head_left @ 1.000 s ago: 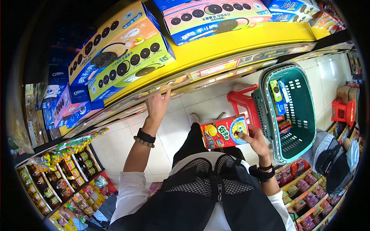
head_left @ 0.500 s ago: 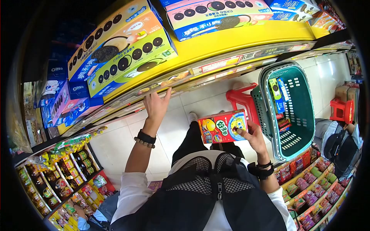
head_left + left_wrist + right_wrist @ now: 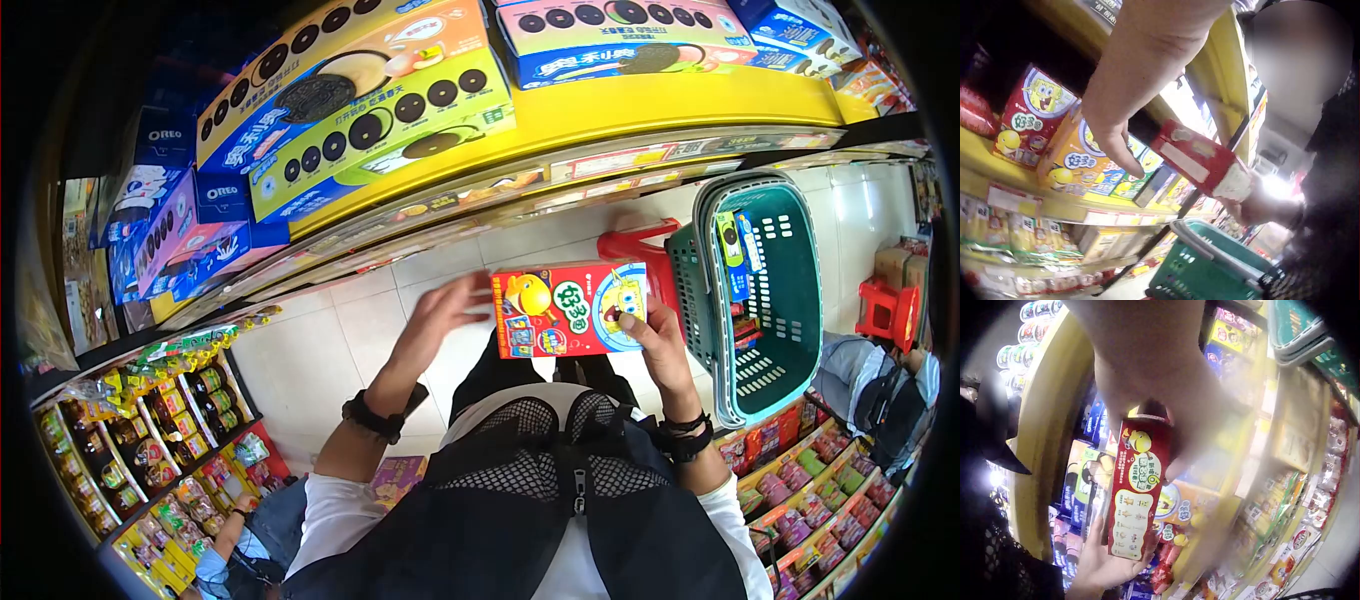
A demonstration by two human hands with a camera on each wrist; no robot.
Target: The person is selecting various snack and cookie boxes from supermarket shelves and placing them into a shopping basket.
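Note:
My right hand (image 3: 662,345) grips a red snack box (image 3: 570,310) with a yellow cartoon sponge and a yellow fish on its front. The thumb lies on the front at its right end; the other fingers are hidden behind it. My left hand (image 3: 435,320), blurred, has its loosely extended fingers right at the box's left end. In the right wrist view, a printed narrow side of the box (image 3: 1138,494) shows, with the left hand (image 3: 1107,565) around its lower end. Similar boxes in red (image 3: 1034,119) and orange (image 3: 1075,159) stand on the shelf in the left wrist view.
Sandwich-cookie boxes (image 3: 370,120) lie on a yellow shelf (image 3: 680,105) in front. To the right, a green shopping basket (image 3: 790,345) holds several packs, beside a red stool (image 3: 640,238). Snack racks (image 3: 820,480) and other people (image 3: 870,400) are at the sides.
My left hand has come back from the shelf edge to the red snack box's left end. The right hand has raised the box slightly, and the head view has shifted.

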